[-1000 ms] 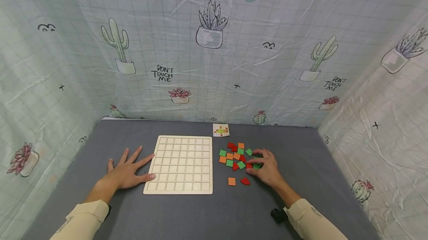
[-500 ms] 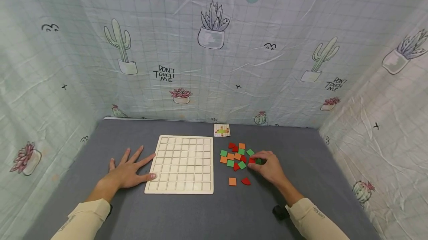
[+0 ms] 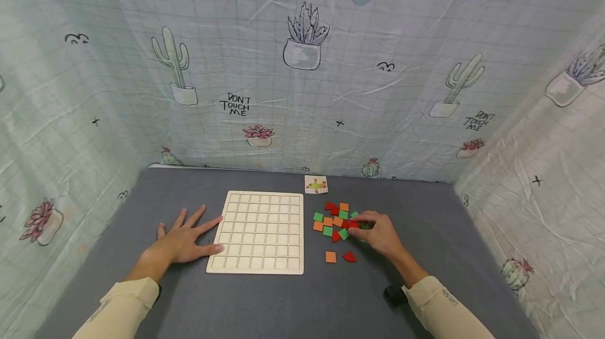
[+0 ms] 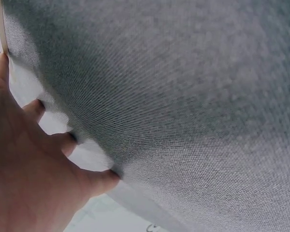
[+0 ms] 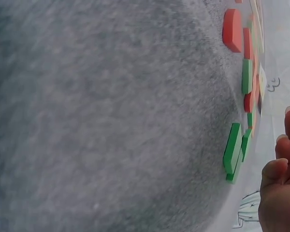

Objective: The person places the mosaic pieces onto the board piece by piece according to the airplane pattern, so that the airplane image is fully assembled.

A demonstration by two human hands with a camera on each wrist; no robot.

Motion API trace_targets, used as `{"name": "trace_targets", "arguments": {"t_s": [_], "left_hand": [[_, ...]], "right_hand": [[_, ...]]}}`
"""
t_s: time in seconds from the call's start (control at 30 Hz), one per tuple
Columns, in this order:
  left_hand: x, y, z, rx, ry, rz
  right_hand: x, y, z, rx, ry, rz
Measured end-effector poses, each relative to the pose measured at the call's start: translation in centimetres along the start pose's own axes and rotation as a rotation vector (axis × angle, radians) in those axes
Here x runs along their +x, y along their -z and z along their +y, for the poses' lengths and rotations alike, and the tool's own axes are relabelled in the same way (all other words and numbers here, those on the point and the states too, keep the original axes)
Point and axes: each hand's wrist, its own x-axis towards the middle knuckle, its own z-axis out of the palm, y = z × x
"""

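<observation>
My left hand [image 3: 181,242] lies with its fingers spread on the dark table, thumb and index fingertip touching the left edge of the pale gridded board [image 3: 255,232]. In the left wrist view its other fingertips rest on the cloth. My right hand [image 3: 380,234] is above the right side of a loose group of small flat tiles, pinching a red tile [image 3: 353,224] between thumb and fingers. A bit of red also shows at the fingers in the right wrist view. Green tiles [image 5: 233,147] lie on the table near that hand, partly hidden by it in the head view.
Orange tiles [image 3: 328,221], green ones and red ones lie close together right of the board. Nearer the front are a single orange square [image 3: 331,257] and a red rounded piece [image 3: 348,256]. A small pattern card [image 3: 315,184] lies behind them, before the curtain [image 3: 302,92].
My right thumb and fingers have closed on the red tile, and it has shifted slightly left. My left hand stays at the board's edge. The head view has drifted a little.
</observation>
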Motion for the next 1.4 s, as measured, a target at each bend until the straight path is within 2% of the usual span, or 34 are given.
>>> {"name": "trace_targets", "arguments": {"t_s": [0.47,1.17,1.4], "left_hand": [[0.0,0.0,0.1,0.022,-0.005,0.004],[0.2,-0.2,0.3,-0.012,-0.018,0.008],[0.1,-0.1,0.0,-0.010,-0.019,0.023]], "right_hand": [[0.8,-0.9,-0.7,0.104,0.028,-0.054],[1.5,-1.8,-1.8,0.124,0.027,-0.069],[1.9,-2.2,-2.1,0.142,0.060,-0.084]]}}
